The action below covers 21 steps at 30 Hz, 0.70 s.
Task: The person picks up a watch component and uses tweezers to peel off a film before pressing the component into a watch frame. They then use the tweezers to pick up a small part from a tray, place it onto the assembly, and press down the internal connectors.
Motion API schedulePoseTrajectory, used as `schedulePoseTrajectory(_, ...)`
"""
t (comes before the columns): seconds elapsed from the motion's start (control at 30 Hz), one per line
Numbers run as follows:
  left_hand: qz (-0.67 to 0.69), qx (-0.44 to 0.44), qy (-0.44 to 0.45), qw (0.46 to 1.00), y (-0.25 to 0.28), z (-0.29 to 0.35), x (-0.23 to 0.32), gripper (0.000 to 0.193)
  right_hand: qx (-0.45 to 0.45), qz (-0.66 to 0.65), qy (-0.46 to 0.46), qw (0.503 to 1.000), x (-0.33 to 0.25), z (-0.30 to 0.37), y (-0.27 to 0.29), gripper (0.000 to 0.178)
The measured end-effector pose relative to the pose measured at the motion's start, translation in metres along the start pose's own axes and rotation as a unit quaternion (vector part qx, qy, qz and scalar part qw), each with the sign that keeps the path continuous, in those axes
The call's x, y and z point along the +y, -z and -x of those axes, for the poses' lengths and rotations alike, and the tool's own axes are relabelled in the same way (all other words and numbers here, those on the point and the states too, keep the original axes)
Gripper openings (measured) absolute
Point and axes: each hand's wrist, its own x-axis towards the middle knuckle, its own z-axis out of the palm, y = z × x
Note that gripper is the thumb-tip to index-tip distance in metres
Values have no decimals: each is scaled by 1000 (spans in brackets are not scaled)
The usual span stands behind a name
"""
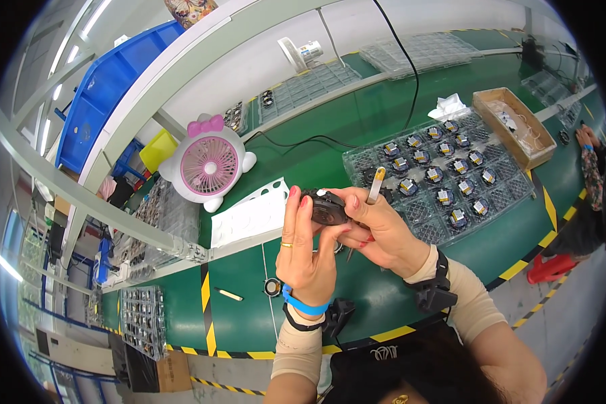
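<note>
The left hand (306, 259) bends its fingers around a round black part (330, 210), above the green bench (242, 320). The right hand (389, 236), half closed, grips a slim tool (377, 183) beside it. Close handwork seems underway; the next move probably calls for steady support.

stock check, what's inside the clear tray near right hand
Round black parts sit in many compartments of the clear tray. The right hand covers part of its left edge, hiding anything there.

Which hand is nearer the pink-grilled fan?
Left. The left hand is below and right of the fan in the picture; the right hand is farther right.
</note>
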Motion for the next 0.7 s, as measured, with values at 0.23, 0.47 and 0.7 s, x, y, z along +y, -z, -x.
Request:
schedulePoseTrajectory(0.23,-4,7,-2,1000,3,1,-2,47,26,46,17,998,2,0,-2,35)
schedulePoseTrajectory(0.47,18,1,-1,1000,7,3,-4,49,0,65,35,997,5,1,-1,33)
schedulePoseTrajectory(0.7,45,-9,4,999,11,2,-5,51,-36,84,47,995,4,1,2,34)
